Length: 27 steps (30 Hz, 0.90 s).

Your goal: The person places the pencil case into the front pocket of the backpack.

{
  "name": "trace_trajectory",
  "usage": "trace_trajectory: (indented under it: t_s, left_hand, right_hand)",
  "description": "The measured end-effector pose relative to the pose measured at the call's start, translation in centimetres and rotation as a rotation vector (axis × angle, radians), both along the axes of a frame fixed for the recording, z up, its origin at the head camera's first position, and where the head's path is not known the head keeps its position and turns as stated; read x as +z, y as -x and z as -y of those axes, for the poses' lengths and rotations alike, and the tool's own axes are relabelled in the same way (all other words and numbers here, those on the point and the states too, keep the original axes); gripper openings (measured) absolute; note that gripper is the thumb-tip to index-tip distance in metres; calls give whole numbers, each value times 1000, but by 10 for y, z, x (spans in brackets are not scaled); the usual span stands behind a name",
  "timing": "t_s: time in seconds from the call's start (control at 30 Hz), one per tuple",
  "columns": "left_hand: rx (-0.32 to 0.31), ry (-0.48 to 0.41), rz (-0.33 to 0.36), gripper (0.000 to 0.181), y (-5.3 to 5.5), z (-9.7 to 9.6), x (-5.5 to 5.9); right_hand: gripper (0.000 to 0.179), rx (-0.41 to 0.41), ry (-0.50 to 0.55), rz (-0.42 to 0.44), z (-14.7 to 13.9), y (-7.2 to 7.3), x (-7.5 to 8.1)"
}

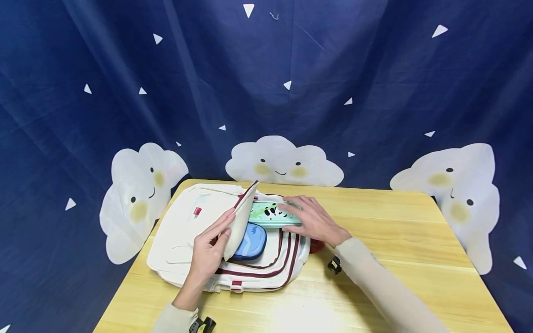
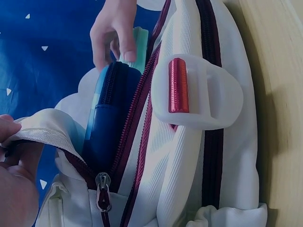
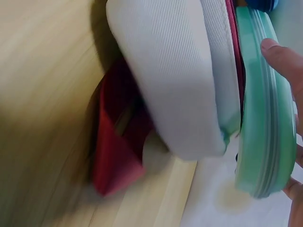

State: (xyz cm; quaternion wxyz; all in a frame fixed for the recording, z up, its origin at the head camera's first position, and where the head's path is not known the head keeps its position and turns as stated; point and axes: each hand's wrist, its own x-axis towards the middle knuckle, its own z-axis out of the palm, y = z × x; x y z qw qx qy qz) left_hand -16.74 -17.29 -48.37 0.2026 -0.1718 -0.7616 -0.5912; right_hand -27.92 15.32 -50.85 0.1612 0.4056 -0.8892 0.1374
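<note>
A white backpack (image 1: 170, 252) with dark red zips lies on the table, its front pocket unzipped. My left hand (image 1: 208, 249) holds the pocket's flap (image 1: 243, 219) up, thumb on one side and fingers on the other. My right hand (image 1: 314, 219) grips a mint-green pencil case (image 1: 270, 212) printed with pandas, partly inside the pocket at its far end. In the right wrist view the thumb presses the zipped side of the green case (image 3: 258, 118). Beside it a blue zipped case (image 1: 252, 241) sits in the pocket, partly hidden by the flap.
The wooden table (image 1: 399, 259) extends to the right of the backpack. A dark red strap loop (image 3: 113, 142) lies by the bag's right end. A white plastic buckle (image 2: 215, 94) and a metal zip pull (image 2: 103, 189) show close up. Behind hangs a blue curtain (image 1: 325, 69) with clouds.
</note>
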Motion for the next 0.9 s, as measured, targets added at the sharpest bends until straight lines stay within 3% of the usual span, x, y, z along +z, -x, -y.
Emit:
trace_trajectory:
  t_s: [0.47,0.73,0.9]
  left_hand:
    - [-10,-1,1,40,0,0,0]
    - [-17,-22,-55,40,2,-2,-3]
    - [-20,-28,-52,39,1,-2,-2]
  right_hand:
    - [70,-25,97,22,-36,-5,-4]
    - [71,17,138,-47,-47,-7,-10]
    - [69,-5,139,-5,-51,-11,-12]
